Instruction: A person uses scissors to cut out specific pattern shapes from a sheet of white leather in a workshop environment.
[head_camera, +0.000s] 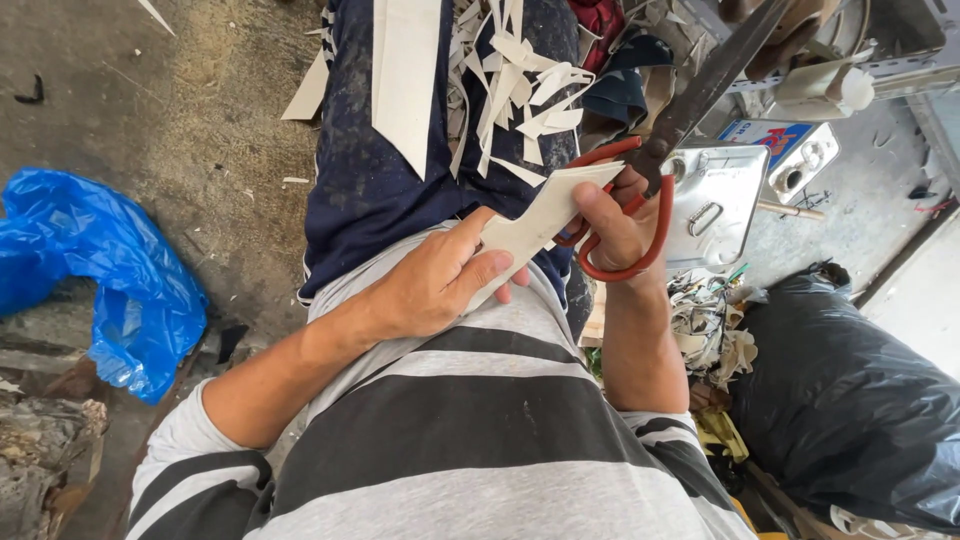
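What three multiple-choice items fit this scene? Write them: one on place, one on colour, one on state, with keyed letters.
1. Where do the offcuts lie?
A. on the lap
B. in the blue bag
C. on the metal box

2. What colour are the scissors' handles?
A. green
B. red
C. yellow

3. What does the left hand do?
A. hangs free
B. grips the scissors
C. holds the white piece

Key: 1 A, the strips sit piled on the dark cloth over the legs; 2 B, red loops ring the right hand; 3 C, its thumb and fingers pinch the piece.

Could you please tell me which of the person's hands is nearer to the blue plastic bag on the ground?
Left. The left hand holds the pale sheet mid-lap, closer to the blue plastic bag; the right hand, gripping scissors, is farther.
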